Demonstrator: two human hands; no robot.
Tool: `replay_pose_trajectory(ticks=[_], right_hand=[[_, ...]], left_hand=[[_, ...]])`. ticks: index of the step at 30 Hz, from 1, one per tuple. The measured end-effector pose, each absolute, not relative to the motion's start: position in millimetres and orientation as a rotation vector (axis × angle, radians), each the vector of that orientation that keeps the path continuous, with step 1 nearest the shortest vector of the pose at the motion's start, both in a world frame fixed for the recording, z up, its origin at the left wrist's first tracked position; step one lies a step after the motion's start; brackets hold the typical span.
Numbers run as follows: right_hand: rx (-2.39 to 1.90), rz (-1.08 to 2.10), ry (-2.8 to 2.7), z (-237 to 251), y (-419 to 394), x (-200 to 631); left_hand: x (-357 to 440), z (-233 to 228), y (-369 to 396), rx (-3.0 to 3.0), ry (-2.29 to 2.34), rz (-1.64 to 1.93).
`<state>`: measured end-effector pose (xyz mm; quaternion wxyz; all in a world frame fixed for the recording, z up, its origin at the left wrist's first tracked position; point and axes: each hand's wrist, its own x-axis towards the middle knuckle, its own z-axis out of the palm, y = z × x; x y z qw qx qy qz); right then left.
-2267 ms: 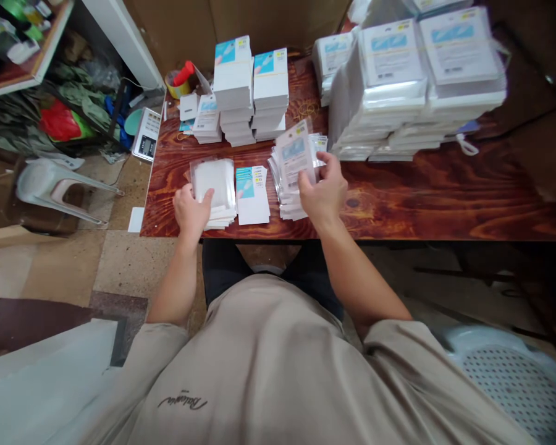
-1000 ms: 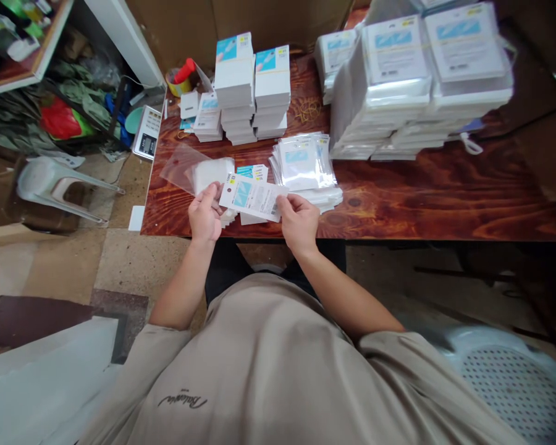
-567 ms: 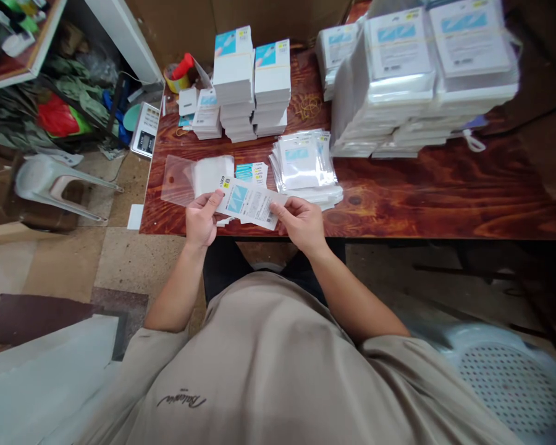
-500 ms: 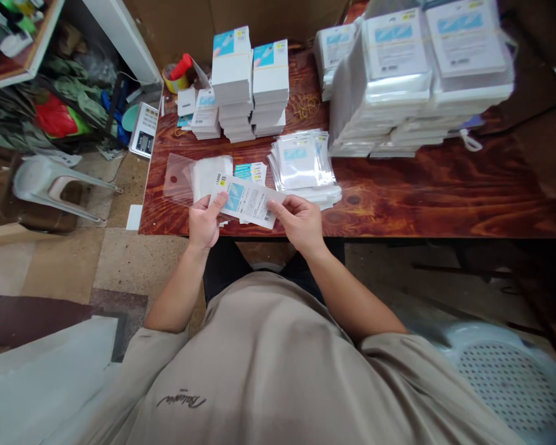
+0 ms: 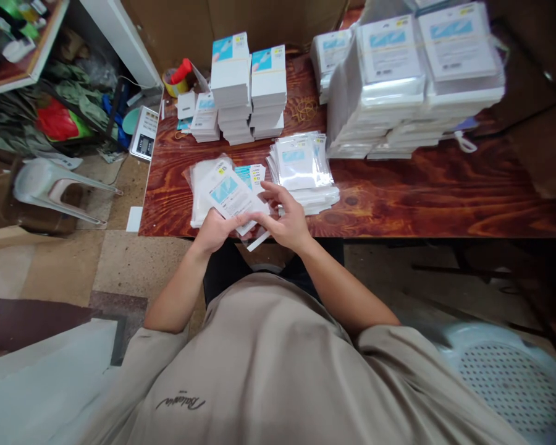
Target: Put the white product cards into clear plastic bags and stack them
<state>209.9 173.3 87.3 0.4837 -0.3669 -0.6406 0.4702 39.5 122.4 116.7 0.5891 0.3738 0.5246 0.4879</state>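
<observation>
The card (image 5: 231, 191) lies aslant between the person's two hands, its long axis running from far left to near right. The left hand (image 5: 221, 228) is at its near left edge, thumb over the printed face, pinching it as far as I can see; the right hand (image 5: 282, 215) is at its near right corner, thumb touching the other thumb, fingers half spread, and I can't tell whether it grips anything. Neither hand is clearly nearer. Filmy plastic (image 5: 247, 237) shows at the card's near end, with a stiff white strip (image 5: 258, 241) jutting below; whether the card sits inside it I can't make out. Under and left of the card is a pile of limp, milky sleeves (image 5: 201, 201); just right of it, a fan of blue-and-white cards (image 5: 258, 175); further right, glossy packs (image 5: 294, 164), unevenly stacked. Beyond the card stand square-edged paper blocks (image 5: 231, 77), and well to its right a tall, shiny heap (image 5: 389, 80). The counter (image 5: 445, 204) beneath is red-brown and dark-grained.
</observation>
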Motion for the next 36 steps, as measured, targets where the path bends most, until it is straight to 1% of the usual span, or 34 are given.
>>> replay_pose_trajectory(ticks=[2,3,4,6,7,9,10,11,13,18,21,23,25,27,29,31,34,36], right_hand=[[-0.924,1.260,-1.514,90.7,179.2,213.1],[-0.984,1.241,-1.485,91.0,185.5,217.3],[-1.074,1.158,-1.461,90.1,194.0,223.3],[-1.313,0.862,-1.451,84.4,215.2,238.8],[-1.442,0.697,-1.477,80.0,226.0,246.8],[-1.660,0.411,-1.548,71.2,242.6,259.2],[-1.725,0.304,-1.581,67.9,246.8,262.1],[-1.747,0.230,-1.614,66.2,247.9,262.5],[-1.648,0.196,-1.749,68.3,241.2,255.6],[-0.991,0.348,-2.562,94.5,208.1,218.4],[-0.891,0.305,-2.871,107.2,198.8,205.1],[-0.886,0.308,-2.949,111.4,196.6,202.9],[-0.849,0.323,-2.995,113.3,195.4,204.6],[-0.809,0.332,-3.025,113.7,194.4,209.1],[-0.831,0.337,-2.965,113.2,192.9,215.8],[-0.909,0.359,-2.721,112.8,189.8,224.1],[-1.043,0.451,-2.026,113.8,179.0,234.0],[-1.111,0.659,-1.568,114.1,168.1,234.7]], left_hand=[[34.2,119.5,127.8,0.996,1.307,0.983],[28.4,119.9,132.0,1.061,1.402,0.966],[20.1,119.4,137.0,1.124,1.542,0.995],[-3.4,114.5,148.3,1.232,1.949,1.211],[-17.6,110.4,153.7,1.279,2.174,1.261],[-46.4,100.0,162.7,1.336,2.465,1.111],[-59.0,94.5,165.8,1.285,2.521,0.988],[-69.6,89.4,168.1,1.218,2.509,0.869],[-82.9,81.6,170.4,1.149,2.437,0.774],[-86.3,82.9,168.6,1.138,2.265,0.855],[-84.6,91.0,165.2,1.199,2.223,0.828],[-82.9,94.4,163.7,1.241,2.198,0.935],[-78.9,95.4,164.7,1.184,2.116,1.180],[-72.1,95.3,168.4,1.004,1.957,1.401],[-63.7,95.5,173.5,0.781,1.780,1.527],[-55.9,96.5,177.7,0.646,1.674,1.599],[-46.4,98.2,180.3,0.585,1.616,1.686],[-39.4,99.0,179.6,0.572,1.574,1.714]])
